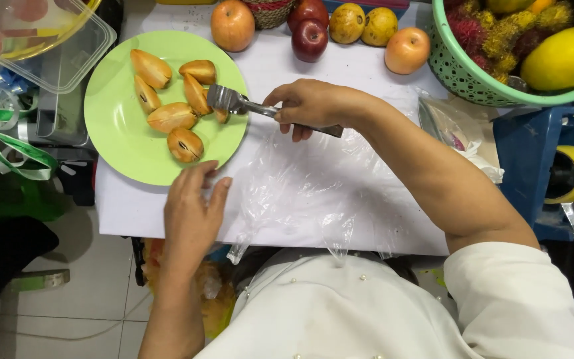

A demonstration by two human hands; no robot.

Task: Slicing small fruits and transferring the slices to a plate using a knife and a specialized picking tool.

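The right hand (310, 106) has its grip closed around the handle of a metal fork (234, 102), whose tines rest on a small fruit wedge (220, 116) on the green plate (114, 119) at the tabletop's (367, 73) far left corner. The left hand (194, 206) lies open with nothing in it, fingertips at the plate's near rim. Five more orange-brown wedges sit beside the fork. The plate looks to overhang the tabletop's left edge, though the view is too steep to be sure; a hard push from the fork could tip it or slide a wedge off. The loose clear plastic sheet (313, 193) draped over the near edge could slip down if the forearm drags it.
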